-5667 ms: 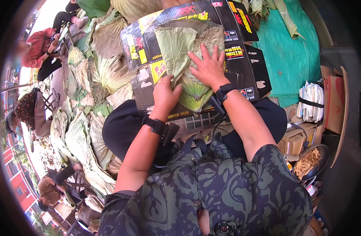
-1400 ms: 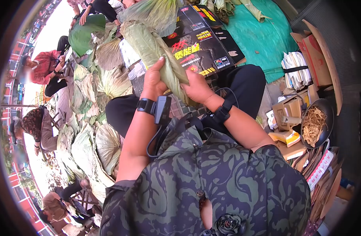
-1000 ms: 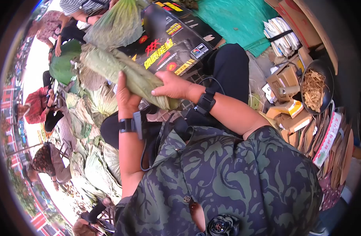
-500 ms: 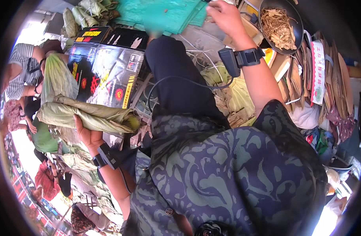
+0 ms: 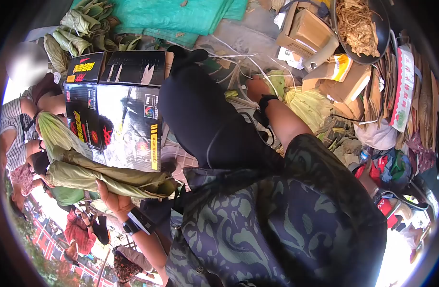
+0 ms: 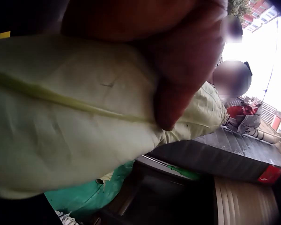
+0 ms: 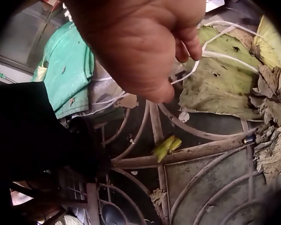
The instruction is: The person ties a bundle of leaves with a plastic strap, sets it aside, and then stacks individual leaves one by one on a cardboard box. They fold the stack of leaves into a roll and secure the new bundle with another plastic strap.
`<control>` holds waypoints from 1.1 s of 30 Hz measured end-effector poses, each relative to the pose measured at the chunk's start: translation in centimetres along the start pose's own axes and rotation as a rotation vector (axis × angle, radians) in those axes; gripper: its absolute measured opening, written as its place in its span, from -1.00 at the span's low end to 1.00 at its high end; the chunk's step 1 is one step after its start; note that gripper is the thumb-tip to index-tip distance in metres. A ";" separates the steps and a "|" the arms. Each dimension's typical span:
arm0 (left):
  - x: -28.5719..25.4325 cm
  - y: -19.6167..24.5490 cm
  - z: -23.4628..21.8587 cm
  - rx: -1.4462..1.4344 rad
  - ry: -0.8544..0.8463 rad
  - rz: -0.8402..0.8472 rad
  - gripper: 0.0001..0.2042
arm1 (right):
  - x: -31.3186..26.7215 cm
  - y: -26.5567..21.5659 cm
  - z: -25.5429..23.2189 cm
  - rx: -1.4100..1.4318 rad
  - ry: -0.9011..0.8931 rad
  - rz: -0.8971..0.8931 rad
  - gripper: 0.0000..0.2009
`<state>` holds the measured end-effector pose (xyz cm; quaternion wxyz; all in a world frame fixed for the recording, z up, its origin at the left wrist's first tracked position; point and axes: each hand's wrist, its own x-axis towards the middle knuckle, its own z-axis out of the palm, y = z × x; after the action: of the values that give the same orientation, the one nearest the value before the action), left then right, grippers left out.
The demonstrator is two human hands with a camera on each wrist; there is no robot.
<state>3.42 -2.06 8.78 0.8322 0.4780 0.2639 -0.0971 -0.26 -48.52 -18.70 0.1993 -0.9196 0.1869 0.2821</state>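
Note:
My left hand [image 5: 116,200] grips a thick roll of dried lotus leaves [image 5: 131,181], with its thumb over the near side. Close up in the left wrist view, the roll's pale leaf [image 6: 70,117] shows a yellowish rib, and the fingers lie across its upper side. Low to the ground at the right, my right hand [image 5: 258,91] reaches beside the knee. The right wrist view shows its fingers loosely bent, thumb apart, right at a thin white cord [image 7: 229,55] which overlaps a flat dry leaf [image 7: 215,82]. Part of those fingers is hidden behind the hand.
A black printed cardboard sheet [image 5: 123,119] lies beyond the roll. Several leaf bundles [image 5: 80,31] rest near a green tarpaulin [image 5: 162,16]. Cardboard boxes [image 5: 305,28] and a black pan of dry strips [image 5: 379,26] stand at right. Other people sit at left.
Both hands smoothed leaves on the cardboard, then held them as a roll. The right hand has since let go and moved down right to the cord. The view has turned rightward.

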 end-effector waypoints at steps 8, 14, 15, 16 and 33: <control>1.3 -0.8 0.4 0.071 0.032 -0.081 -0.55 | 2.1 -0.3 2.2 -0.217 -0.125 0.072 -0.75; 1.6 -1.8 1.5 0.040 -0.053 -0.084 -0.57 | 3.8 -1.3 0.7 0.043 0.142 0.073 -0.79; 1.5 -1.7 1.8 0.038 -0.103 -0.091 -0.56 | 4.1 -1.7 -0.6 0.041 0.159 0.062 -0.79; 1.2 -1.8 2.3 0.029 -0.104 -0.092 -0.55 | 4.4 -2.1 -2.0 0.279 0.388 0.011 -0.81; -5.1 -2.4 5.7 -0.271 -0.524 0.124 -0.34 | -16.7 -27.2 -15.9 0.534 -0.184 -1.354 -0.83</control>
<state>0.15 -8.60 12.04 0.9324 0.3365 0.0210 -0.1301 6.35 -29.02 10.47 0.5621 -0.7263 -0.3777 0.1182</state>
